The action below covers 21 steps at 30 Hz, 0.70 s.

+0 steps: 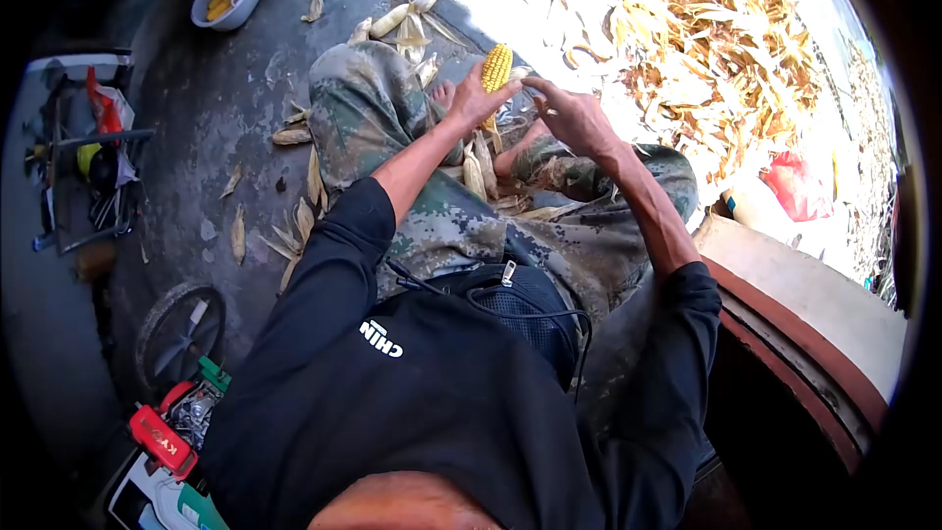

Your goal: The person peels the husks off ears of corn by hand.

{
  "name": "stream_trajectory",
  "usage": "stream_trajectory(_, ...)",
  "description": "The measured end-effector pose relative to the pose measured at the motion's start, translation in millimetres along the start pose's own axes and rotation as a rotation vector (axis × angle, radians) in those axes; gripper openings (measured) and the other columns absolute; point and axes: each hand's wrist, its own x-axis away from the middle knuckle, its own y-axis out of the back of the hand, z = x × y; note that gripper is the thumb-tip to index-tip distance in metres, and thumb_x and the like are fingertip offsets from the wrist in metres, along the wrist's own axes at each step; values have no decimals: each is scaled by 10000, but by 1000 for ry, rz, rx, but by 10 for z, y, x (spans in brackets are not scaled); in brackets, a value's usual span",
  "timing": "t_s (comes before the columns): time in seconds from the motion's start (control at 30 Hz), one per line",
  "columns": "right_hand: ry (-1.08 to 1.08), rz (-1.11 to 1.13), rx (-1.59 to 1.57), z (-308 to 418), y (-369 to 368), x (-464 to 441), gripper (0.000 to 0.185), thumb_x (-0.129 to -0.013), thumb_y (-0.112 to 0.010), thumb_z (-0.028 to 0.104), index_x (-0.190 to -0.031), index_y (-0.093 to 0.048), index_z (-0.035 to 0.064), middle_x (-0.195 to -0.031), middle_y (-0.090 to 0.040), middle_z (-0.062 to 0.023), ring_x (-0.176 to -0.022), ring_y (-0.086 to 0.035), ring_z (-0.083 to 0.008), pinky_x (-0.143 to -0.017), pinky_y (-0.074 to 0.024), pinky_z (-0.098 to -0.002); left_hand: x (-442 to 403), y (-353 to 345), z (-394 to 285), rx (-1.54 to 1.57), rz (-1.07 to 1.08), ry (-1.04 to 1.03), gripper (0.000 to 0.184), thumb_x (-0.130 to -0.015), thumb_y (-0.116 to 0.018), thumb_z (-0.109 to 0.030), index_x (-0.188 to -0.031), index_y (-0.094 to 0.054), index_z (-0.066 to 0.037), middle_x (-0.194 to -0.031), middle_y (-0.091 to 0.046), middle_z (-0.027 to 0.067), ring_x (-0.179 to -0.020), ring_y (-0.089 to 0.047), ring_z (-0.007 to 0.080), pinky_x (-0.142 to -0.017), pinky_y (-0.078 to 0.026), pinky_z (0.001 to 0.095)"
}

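Observation:
My left hand is wrapped round the lower part of a husked yellow corn cob, which stands roughly upright above my lap. Husk strips hang down beneath it. Just right of the cob, my right hand has its fingers stretched toward my left thumb, with nothing visible in them. Whether the fingertips touch is hard to make out. Between my legs, below the hands, lie pale unhusked ears and loose husks. More husk-covered ears lie on the floor beyond my left knee.
A white basin with yellow cobs stands at the far left. A large heap of dry husks spreads at the upper right, near a red bag. Left of me are a wheel, a red and green machine and a metal-framed rack.

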Motion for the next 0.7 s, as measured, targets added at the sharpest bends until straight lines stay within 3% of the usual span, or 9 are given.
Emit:
stream_trajectory(0.07, -46, -135, 262, -519, 636, -121, 431, -902, -627, 169, -1313, -500, 164, -859, -690, -130, -761, -681, -248, -606, -529, -372, 25, -47, -6, 431, 176, 240, 612, -842, -631, -570, -1172, -511, -69, -884, -669, 121, -751, -673, 264, -687, -555, 401)
stream_trajectory(0.13, -538, -217, 533, -976, 1267, -74, 607, -873, -672, 270, -1401, -415, 117, -1135, -600, -232, -1055, -600, -302, -848, -506, -385, -14, -22, -143, 1002, 380, 507, 473, -947, -498, -537, -1002, -514, -67, -775, -620, 81, -655, -651, 160, -549, -559, 270)
stream_trajectory(0.17, -766, -241, 731, -1036, 1523, -29, 683, -861, -687, 310, -1424, -379, 76, -1218, -550, -269, -1146, -552, -329, -927, -479, -391, -31, -44, -112, 1102, 413, 509, 502, -943, -504, -534, -1035, -515, -40, -806, -635, 97, -690, -664, 186, -599, -581, 310)
stream_trajectory(0.3, -658, -380, 359, -1000, 1373, 83, 667, -866, -674, 338, -1344, -439, -63, -1292, -500, -303, -1220, -496, -378, -1011, -423, -443, -76, -139, -56, 1263, 453, 537, 596, -948, -477, -550, -1164, -504, 5, -936, -651, 133, -828, -679, 220, -739, -587, 368)
stream_trajectory(0.37, -595, -291, -126, -705, 791, 84, 616, -890, -646, 337, -1333, -467, -51, -1237, -560, -305, -1141, -580, -347, -948, -491, -416, -56, -137, -106, 1221, 432, 509, 591, -955, -469, -544, -1185, -508, -1, -1004, -649, 130, -930, -661, 213, -823, -557, 348)
stream_trajectory(0.47, -607, 104, -788, -248, -134, 142, 820, -884, -675, 381, -1438, -260, -59, -1213, -565, -323, -1064, -625, -338, -876, -539, -439, -9, -198, -45, 1134, 408, 466, 554, -976, -432, -531, -1177, -517, -22, -1025, -618, 102, -942, -616, 173, -799, -533, 333)
stream_trajectory(0.53, -573, 85, -1065, 83, -561, 92, 711, -918, -641, 361, -1427, -295, 5, -1131, -600, -163, -1006, -625, -231, -825, -565, -356, 101, -284, -70, 930, 289, 403, 628, -981, -385, -558, -1219, -506, 11, -1049, -576, 91, -929, -575, 183, -820, -502, 331)
stream_trajectory(0.6, -614, -78, -1011, 229, -838, 98, 498, -950, -584, 332, -1286, -396, 16, -870, -570, -41, -750, -595, -140, -598, -531, -288, 155, -490, 269, 456, 267, 319, 815, -950, -315, -645, -1286, -464, 83, -1181, -586, 274, -1100, -584, 357, -898, -468, 421)
stream_trajectory(0.7, -666, -86, -1054, 58, -1050, 131, 352, -945, -565, 387, -1032, -525, 49, -741, -541, -2, -573, -510, -112, -468, -403, -246, 184, -295, 136, 167, 275, 411, 763, -950, -319, -574, -918, -661, 108, -859, -627, 363, -963, -619, 478, -858, -483, 505)
